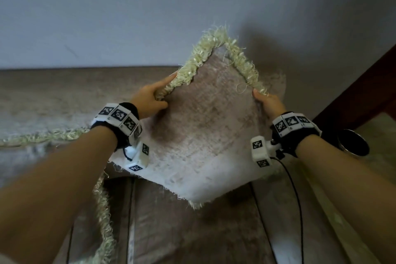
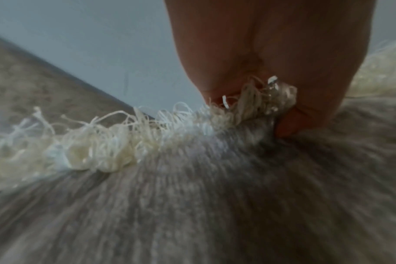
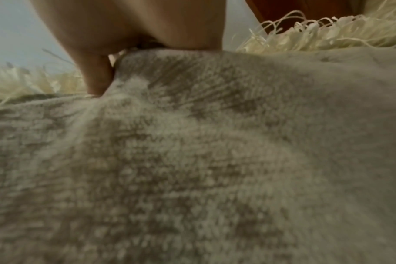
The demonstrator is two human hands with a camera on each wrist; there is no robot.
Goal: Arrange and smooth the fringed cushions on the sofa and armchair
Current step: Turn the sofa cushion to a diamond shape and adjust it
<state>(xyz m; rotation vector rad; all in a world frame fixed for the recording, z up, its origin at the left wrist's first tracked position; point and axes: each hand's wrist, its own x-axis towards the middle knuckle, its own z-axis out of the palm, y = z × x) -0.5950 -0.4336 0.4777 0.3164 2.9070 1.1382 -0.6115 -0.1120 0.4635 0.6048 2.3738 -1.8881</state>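
A grey-beige cushion [image 1: 205,135] with cream fringe [image 1: 216,45] is held up on one corner, like a diamond, above the sofa seat. My left hand [image 1: 150,98] grips its upper left edge, thumb on the front face and fingers behind the fringe. In the left wrist view the cushion [image 2: 215,196] fills the lower frame, and my left hand [image 2: 271,100] pinches the fringe there. My right hand [image 1: 266,103] grips the upper right edge. In the right wrist view my right hand [image 3: 115,59] pinches the cushion's [image 3: 215,160] fabric at the seam.
A second fringed cushion [image 1: 42,137] lies on the sofa [image 1: 64,92] at the left, its fringe trailing toward me. A dark wooden piece [image 1: 364,85] stands at the right, with a round dark object [image 1: 353,141] below it. A pale wall [image 1: 150,6] rises behind the sofa back.
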